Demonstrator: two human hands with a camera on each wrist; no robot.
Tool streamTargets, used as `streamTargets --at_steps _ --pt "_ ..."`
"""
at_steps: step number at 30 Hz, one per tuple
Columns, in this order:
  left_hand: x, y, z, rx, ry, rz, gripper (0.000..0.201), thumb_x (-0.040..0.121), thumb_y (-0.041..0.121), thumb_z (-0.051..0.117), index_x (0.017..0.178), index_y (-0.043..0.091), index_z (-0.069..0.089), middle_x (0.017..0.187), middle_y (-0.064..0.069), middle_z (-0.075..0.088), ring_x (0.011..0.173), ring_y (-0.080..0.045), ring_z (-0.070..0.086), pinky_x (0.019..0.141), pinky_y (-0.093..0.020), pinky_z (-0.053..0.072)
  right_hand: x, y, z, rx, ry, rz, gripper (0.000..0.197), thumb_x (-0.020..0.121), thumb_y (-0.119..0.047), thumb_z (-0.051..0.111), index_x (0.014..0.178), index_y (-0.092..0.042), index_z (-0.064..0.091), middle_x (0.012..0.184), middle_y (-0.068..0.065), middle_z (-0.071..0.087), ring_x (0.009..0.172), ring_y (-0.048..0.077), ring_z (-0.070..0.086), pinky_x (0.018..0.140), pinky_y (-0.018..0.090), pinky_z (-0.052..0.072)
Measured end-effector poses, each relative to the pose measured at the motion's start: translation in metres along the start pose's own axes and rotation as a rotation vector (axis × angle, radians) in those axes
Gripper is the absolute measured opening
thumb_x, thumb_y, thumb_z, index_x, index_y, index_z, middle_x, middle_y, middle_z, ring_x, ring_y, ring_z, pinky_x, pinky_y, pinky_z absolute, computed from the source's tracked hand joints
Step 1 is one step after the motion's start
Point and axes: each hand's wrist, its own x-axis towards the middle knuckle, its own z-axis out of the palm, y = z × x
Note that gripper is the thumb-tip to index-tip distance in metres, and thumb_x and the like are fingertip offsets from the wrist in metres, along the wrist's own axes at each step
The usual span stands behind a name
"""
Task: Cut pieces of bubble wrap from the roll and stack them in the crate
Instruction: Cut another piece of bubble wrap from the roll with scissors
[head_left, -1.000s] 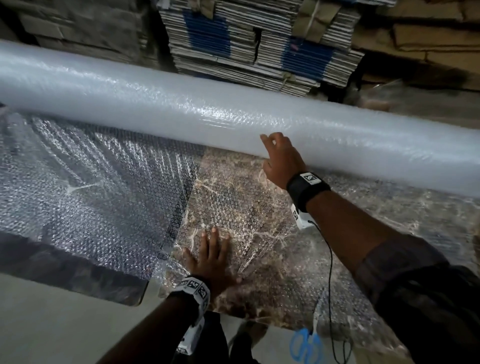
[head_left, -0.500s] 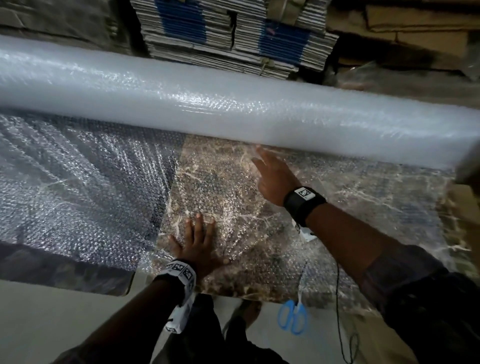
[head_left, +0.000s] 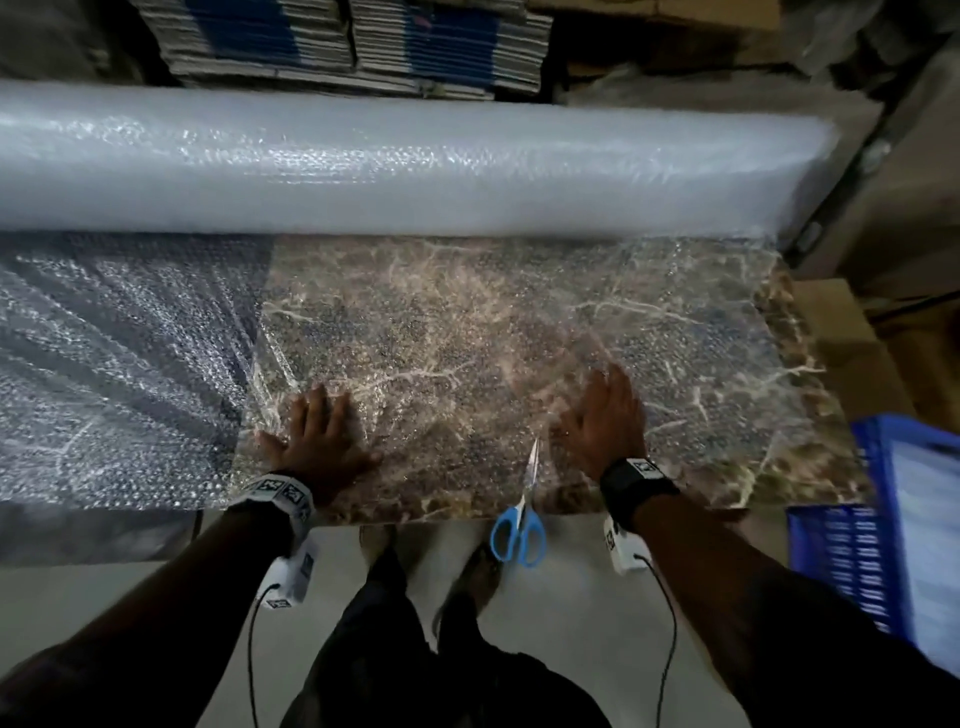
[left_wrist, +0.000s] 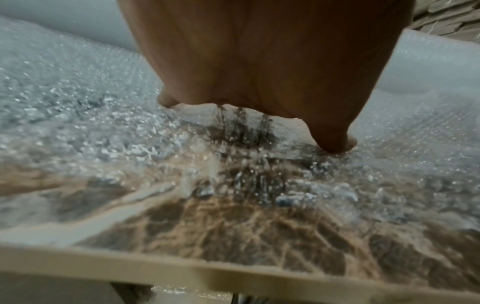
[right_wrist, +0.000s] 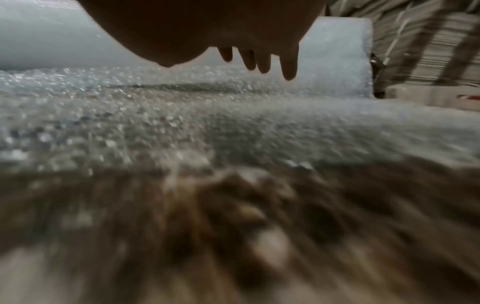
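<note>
A long white bubble wrap roll (head_left: 395, 171) lies across the back of the brown marbled table (head_left: 810, 436). An unrolled clear sheet (head_left: 441, 332) spreads from it toward me over the table. My left hand (head_left: 317, 431) presses flat on the sheet near the front edge, fingers straight; the left wrist view shows the palm (left_wrist: 259, 61) down on the bubbles. My right hand (head_left: 602, 415) lies spread on the sheet to the right, and its fingers (right_wrist: 288, 65) hang straight just above the wrap. Blue-handled scissors (head_left: 522, 514) lie between my hands, handles over the table's front edge. A blue crate (head_left: 852, 561) stands at the right.
Stacks of flattened cardboard (head_left: 363, 47) stand behind the roll. A cardboard box (head_left: 847, 353) sits past the table's right end. A darker surface (head_left: 104, 364) under the sheet extends left. Pale floor (head_left: 561, 613) and my legs are below the front edge.
My right hand left the roll and came back toward me, settling on the sheet near the front. The view swung right, bringing the crate in. My left hand stayed pressed down.
</note>
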Motion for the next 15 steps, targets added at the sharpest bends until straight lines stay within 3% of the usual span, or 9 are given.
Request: streamTargets --at_steps 3,7,10,13,15 --pt "-0.006 -0.006 0.008 0.007 0.065 -0.004 0.096 0.082 0.078 0.039 0.153 0.036 -0.011 0.161 0.0 -0.022 0.148 -0.029 -0.015 0.111 -0.072 0.003 -0.023 0.028 0.007 -0.029 -0.066 0.051 0.073 0.089 -0.053 0.044 0.144 -0.005 0.037 0.156 0.021 0.029 0.143 0.039 0.028 0.108 0.059 0.031" --pt "-0.018 -0.005 0.014 -0.004 0.14 -0.015 0.086 0.089 0.067 0.041 0.155 0.033 -0.002 0.163 -0.002 -0.013 0.15 -0.028 -0.007 0.112 -0.068 0.01 -0.044 0.053 0.008 -0.03 -0.07 -0.005 0.081 0.086 -0.062 0.027 0.148 -0.01 0.031 0.159 0.016 0.024 0.147 0.035 0.02 0.113 0.054 0.028" --pt "-0.021 -0.005 0.015 -0.014 0.147 -0.023 0.085 0.09 0.064 0.045 0.156 0.031 0.003 0.164 -0.002 -0.008 0.15 -0.027 -0.004 0.113 -0.065 0.012 -0.052 0.056 0.005 -0.03 -0.087 0.03 0.078 0.09 -0.058 0.035 0.15 -0.009 0.028 0.16 0.017 0.02 0.148 0.035 0.018 0.114 0.053 0.027" --pt "-0.021 -0.002 0.019 -0.071 0.174 -0.05 0.078 0.091 0.058 0.05 0.155 0.031 0.013 0.164 -0.002 0.0 0.15 -0.027 0.006 0.113 -0.063 0.014 -0.064 0.031 -0.007 0.035 -0.043 0.006 0.06 0.089 -0.039 0.048 0.136 -0.002 0.047 0.14 0.026 0.045 0.129 0.043 0.045 0.102 0.051 0.042" --pt "-0.03 0.008 0.018 -0.066 0.26 -0.032 0.066 0.093 0.047 0.052 0.151 0.027 0.027 0.161 -0.005 0.015 0.146 -0.03 0.022 0.112 -0.06 0.021 -0.081 0.004 -0.016 0.081 -0.035 -0.063 0.039 0.09 -0.035 0.051 0.115 -0.007 0.057 0.117 0.02 0.059 0.108 0.039 0.057 0.085 0.044 0.047"
